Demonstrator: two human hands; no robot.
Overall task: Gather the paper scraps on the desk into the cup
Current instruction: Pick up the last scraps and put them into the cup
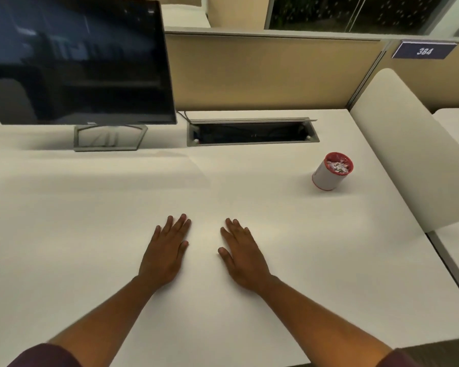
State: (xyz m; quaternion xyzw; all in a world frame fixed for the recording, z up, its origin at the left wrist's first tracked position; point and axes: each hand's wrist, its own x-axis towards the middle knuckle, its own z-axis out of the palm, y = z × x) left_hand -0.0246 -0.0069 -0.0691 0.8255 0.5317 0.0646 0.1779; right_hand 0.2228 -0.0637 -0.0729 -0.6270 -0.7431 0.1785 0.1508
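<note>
I log: smooth matt off-white laminate worktop (249,327); white cylindrical cup with red rim (326,178), smooth and faintly glossy, holding crumpled paper scraps (338,165); glossy black monitor screen (77,56) on matt grey metal-looking stand (109,137).

A dark monitor (74,62) stands on its grey stand (109,137) at the far left, and just to its right an open cable hatch (252,132) is sunk into the surface, with a thin cable (184,116) running into it. A tan partition (263,72) rises behind, bearing a blue sign (424,50) reading 384, and a pale curved divider (406,144) closes the right side
</note>
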